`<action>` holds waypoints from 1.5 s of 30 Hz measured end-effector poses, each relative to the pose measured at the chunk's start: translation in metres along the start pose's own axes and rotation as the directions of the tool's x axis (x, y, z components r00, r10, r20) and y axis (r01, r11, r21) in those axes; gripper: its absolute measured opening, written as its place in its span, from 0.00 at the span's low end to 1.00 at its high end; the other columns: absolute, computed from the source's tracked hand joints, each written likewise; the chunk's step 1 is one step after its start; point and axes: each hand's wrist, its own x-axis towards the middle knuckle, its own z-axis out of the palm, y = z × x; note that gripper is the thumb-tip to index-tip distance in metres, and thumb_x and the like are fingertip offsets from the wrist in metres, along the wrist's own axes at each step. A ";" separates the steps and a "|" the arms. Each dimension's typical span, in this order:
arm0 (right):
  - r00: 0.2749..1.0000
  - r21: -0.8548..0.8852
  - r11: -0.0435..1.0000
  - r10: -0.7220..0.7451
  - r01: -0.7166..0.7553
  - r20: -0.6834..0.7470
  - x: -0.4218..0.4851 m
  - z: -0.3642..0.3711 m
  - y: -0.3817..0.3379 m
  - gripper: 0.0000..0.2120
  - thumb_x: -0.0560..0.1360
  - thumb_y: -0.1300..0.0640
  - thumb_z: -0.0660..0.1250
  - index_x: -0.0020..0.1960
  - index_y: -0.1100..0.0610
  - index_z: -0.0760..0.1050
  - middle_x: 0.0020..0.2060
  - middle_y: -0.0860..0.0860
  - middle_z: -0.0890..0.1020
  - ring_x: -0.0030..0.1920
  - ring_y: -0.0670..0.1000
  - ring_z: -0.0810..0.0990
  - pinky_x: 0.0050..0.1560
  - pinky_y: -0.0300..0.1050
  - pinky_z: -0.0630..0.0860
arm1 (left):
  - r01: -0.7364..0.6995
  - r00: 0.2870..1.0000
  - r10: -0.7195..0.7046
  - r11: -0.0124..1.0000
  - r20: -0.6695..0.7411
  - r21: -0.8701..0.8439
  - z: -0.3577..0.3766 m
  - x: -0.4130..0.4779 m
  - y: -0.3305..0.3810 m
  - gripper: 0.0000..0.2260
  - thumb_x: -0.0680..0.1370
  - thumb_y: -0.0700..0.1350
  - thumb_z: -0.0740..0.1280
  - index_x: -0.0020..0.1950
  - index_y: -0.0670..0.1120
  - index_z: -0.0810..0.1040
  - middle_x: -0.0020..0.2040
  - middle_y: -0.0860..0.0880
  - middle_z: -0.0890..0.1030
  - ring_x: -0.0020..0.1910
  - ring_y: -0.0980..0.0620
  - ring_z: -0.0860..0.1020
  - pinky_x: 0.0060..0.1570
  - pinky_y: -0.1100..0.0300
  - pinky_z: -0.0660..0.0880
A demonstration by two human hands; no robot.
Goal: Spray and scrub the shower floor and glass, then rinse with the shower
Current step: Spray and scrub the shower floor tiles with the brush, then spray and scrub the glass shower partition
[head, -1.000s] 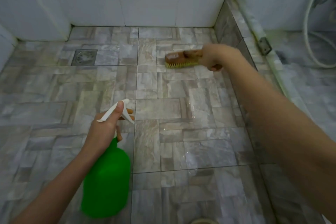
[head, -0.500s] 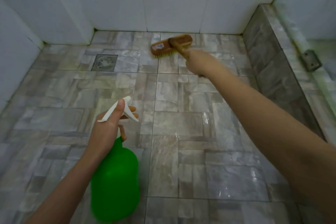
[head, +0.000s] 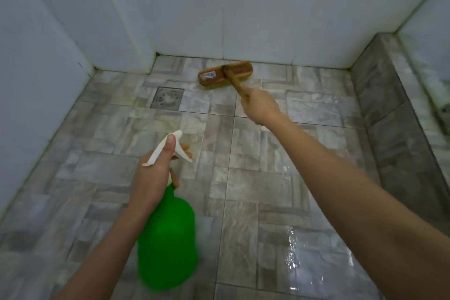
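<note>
Brush (head: 225,75): bristles down on the shower floor (head: 255,178), head just beside the base of the back wall (head: 219,7), right of the drain (head: 167,97). 0.5 s ago the head was a bit short of that wall. 1 s ago it was over by the curb (head: 389,114), with the head pointing left. Now the handle (head: 235,81) runs back from the head toward me.

Right grip (head: 261,106): closed round the near end of the handle, arm stretched out. Same hold as before, just pushed further in.

Left grip (head: 155,175): wrapped round the neck of the spray bottle (head: 168,241), held above the floor near me. Thumb lies along the top of the white spray head (head: 163,151), fingertips show past the trigger. No change in hold or pose across the three frames.

View has tilted up, so more wall and less of the curb side than a second ago.

Wet sheen (head: 292,238) on the tiles at near right, under my right forearm.

Count:
- brush: 1
- spray bottle: 1, green body, white head
- drain: 1, square grate
- grips: 2, both loaded
</note>
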 end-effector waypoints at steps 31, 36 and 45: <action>0.701 0.529 0.842 0.441 -0.106 -0.561 -0.423 -0.683 -0.324 0.12 0.77 0.54 0.66 0.35 0.56 0.75 0.17 0.48 0.69 0.21 0.43 0.73 0.23 0.34 0.63 | -0.391 0.873 0.415 0.909 0.257 -0.141 -0.169 -0.251 0.824 0.17 0.75 0.60 0.57 0.50 0.54 0.83 0.28 0.47 0.78 0.22 0.57 0.71 0.27 0.70 0.70; 0.475 0.392 0.904 0.275 0.167 -0.836 -0.443 -0.810 -0.365 0.10 0.77 0.50 0.65 0.40 0.54 0.78 0.19 0.46 0.70 0.20 0.44 0.66 0.22 0.36 0.59 | -0.593 0.714 0.646 0.763 0.271 -0.257 -0.153 -0.251 0.947 0.19 0.81 0.57 0.56 0.47 0.51 0.84 0.29 0.50 0.82 0.21 0.58 0.72 0.28 0.70 0.69; 0.107 0.011 0.981 -0.010 0.194 -0.994 -0.485 -0.980 -0.421 0.08 0.77 0.45 0.60 0.44 0.48 0.69 0.24 0.53 0.74 0.20 0.51 0.73 0.22 0.45 0.70 | -0.665 0.429 0.864 0.500 0.264 -0.556 -0.096 -0.257 1.108 0.16 0.78 0.63 0.61 0.51 0.56 0.84 0.39 0.47 0.86 0.22 0.49 0.72 0.26 0.64 0.71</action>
